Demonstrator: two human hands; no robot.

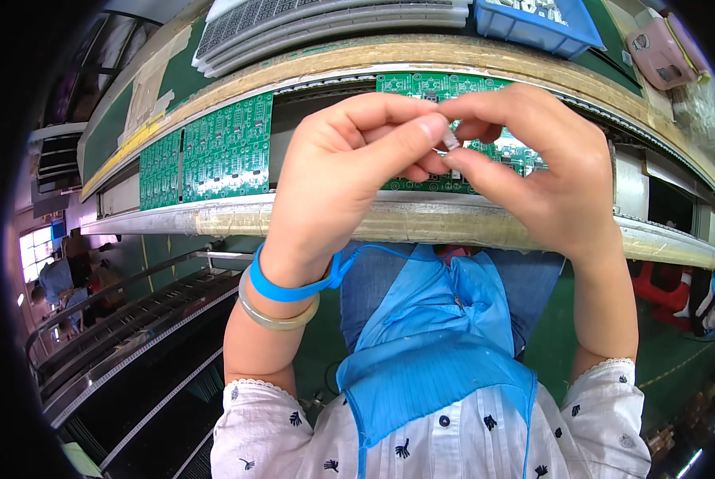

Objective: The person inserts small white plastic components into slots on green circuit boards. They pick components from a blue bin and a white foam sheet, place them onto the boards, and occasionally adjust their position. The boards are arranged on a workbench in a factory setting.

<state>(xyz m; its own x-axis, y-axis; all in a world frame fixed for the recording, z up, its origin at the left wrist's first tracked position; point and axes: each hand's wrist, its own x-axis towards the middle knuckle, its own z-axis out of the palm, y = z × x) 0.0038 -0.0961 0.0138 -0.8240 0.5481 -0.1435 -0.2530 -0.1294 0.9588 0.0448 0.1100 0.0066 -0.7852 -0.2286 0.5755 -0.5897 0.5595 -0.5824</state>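
Above a green circuit board (405, 84), my two hands meet at the fingertips. A small white connector (451, 141) shows between them, tilted. My right hand (553, 164) has it between bent thumb and fingers. My left hand (345, 156) is closed in a pinch right beside it, thumb against forefinger; whatever lies inside those fingers is hidden. Both hands cover much of the board, which carries small mounted parts. A blue strap (289, 291) with a cord is around my left wrist, above a pale bangle (277, 321).
More green boards (228, 148) lie leftward along the track, behind its taped front rail (405, 219). A blue bin (533, 30) of white connectors stands at the back right, beside stacked white trays (325, 36). A pink box (659, 54) sits at the far right.
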